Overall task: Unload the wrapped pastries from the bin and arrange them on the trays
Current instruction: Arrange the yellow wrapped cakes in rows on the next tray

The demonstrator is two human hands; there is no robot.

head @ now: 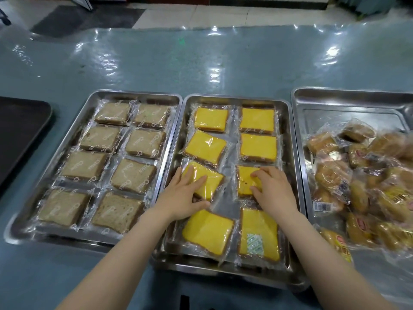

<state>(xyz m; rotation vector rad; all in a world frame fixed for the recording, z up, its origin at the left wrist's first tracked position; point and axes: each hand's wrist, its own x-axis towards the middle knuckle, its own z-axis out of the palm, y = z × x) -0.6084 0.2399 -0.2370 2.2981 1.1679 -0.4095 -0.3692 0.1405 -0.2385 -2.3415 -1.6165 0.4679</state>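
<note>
Fingers [196,180] of both hands rest spread on wrapped yellow cake slices [248,181], mid-arranging; next, square the crooked left one [209,184].

Blue-grey table [201,63] under glossy plastic film, light glare, pale tiled floor [201,14] beyond
</note>
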